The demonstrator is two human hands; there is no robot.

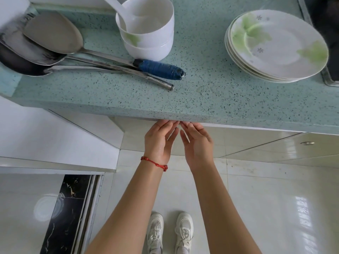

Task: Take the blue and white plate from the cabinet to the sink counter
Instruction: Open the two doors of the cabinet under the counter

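Head view: your left hand [160, 139] and right hand [197, 142] were open, empty, fingertips under counter edge [165, 111]. Blue-white plate unseen; blind reach risked fumbled grab.

On the counter [211, 92]: spatulas [53, 37] lay left, stacked bowls [148, 39] centre with a ladle [117, 8] inside, stacked plates [277, 46] right. Both hands [159, 140] reached beneath its front edge.
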